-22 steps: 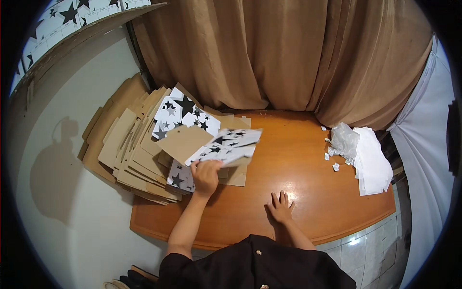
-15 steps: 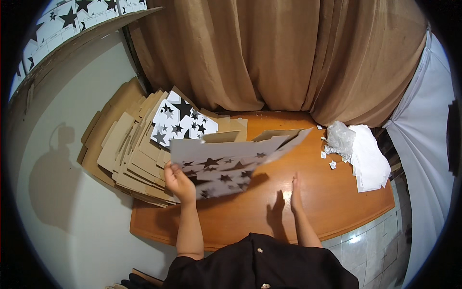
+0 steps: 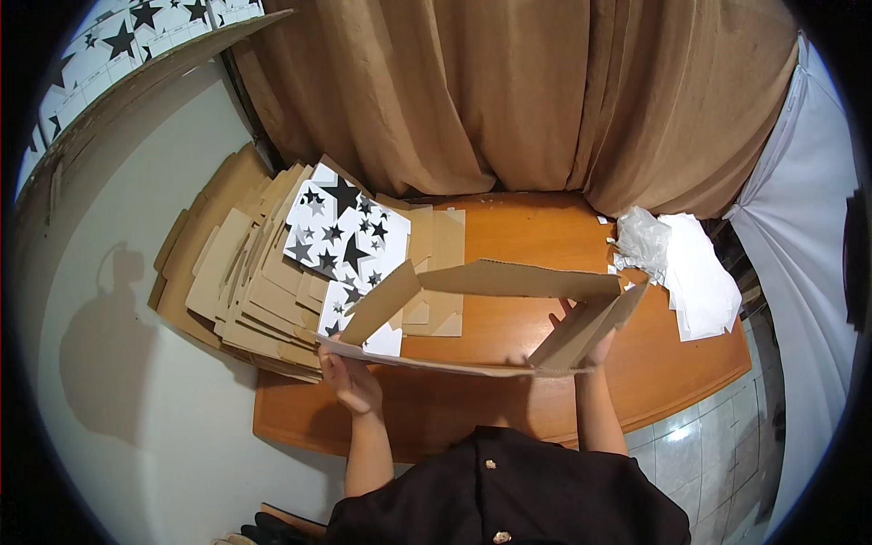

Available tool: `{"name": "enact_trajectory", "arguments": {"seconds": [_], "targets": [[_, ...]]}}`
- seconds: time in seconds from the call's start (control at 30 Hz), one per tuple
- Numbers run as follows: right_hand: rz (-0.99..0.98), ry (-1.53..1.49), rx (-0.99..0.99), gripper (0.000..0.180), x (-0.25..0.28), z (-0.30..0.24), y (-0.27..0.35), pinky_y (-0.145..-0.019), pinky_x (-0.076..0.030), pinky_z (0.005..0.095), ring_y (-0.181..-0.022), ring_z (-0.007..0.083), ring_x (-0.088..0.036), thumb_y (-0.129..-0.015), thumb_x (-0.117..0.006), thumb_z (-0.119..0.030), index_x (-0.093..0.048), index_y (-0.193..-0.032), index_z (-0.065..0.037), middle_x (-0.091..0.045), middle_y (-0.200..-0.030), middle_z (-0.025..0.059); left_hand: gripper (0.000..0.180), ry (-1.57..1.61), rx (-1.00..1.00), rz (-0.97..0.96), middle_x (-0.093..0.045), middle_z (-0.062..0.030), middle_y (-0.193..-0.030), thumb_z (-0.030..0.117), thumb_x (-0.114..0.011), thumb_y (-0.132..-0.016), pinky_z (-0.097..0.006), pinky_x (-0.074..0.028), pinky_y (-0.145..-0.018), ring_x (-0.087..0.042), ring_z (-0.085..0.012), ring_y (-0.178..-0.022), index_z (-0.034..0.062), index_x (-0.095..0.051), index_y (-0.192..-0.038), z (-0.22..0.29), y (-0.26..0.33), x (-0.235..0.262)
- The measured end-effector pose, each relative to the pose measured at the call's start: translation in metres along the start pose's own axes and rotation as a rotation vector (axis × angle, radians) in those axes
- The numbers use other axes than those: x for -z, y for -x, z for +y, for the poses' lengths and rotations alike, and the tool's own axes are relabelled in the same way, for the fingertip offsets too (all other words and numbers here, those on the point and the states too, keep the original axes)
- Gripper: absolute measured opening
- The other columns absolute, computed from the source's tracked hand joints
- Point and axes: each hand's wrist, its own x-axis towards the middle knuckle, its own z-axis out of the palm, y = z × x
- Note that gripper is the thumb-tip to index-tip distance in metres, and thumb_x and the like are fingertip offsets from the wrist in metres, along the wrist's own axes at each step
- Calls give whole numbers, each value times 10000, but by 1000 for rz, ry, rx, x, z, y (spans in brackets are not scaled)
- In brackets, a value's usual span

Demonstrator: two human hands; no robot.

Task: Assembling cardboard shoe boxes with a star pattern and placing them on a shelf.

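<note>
Head view: cardboard box (image 3: 518, 278) above desk (image 3: 536, 234), toward front edge; left hand (image 3: 352, 381) pinching its left corner; right hand (image 3: 601, 349) against its right end, grip partly hidden, cannot tell if closed.

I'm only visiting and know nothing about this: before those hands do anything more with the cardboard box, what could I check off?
1. Left hand on the cardboard box: ok, gripping its near left corner.
2. Right hand firmly gripping: cannot tell; it is at the right end, partly hidden.
3. Walls spread apart: ok, they form an open frame.
4. Bottom closed: not ok, the tabletop shows through.
5. Plastic bag and white sheets out of the way: ok, off to the right, apart from the box.
</note>
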Motion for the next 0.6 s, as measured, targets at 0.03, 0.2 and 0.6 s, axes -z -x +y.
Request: {"name": "enact_trajectory", "arguments": {"seconds": [0.03,0.2,0.6], "targets": [[4,0,-4,530,10,7,-1,-979,-332,527,-1276,305,-342,-908,-377,-521,-420,-1284,-150,-461,-1222,34,367,31,-16,-64,-504,-95,-1129,352,-398,-950,-391,-328,-944,-462,-230,-1088,43,-467,-1137,2,3,-1],[-153,397,57,448,16,3,4,-674,-528,395,-949,304,-601,-911,-476,-303,-419,-1289,-67,-541,-1156,119,462,311,373,-240,-525,-120,-1177,315,-376,-954,-330,-428,-890,-509,-211,-1081,19,-391,-1308,28,-5,-17],[19,140,46,520,-27,-10,12,-889,-474,332,-1019,220,-560,-972,-294,-418,-434,-1260,-7,-573,-1066,125,428,-558,760,-263,-533,-115,-1197,244,-431,-952,-285,-418,-884,-534,-187,-1052,45,-389,-1329,0,-5,-28]]}}
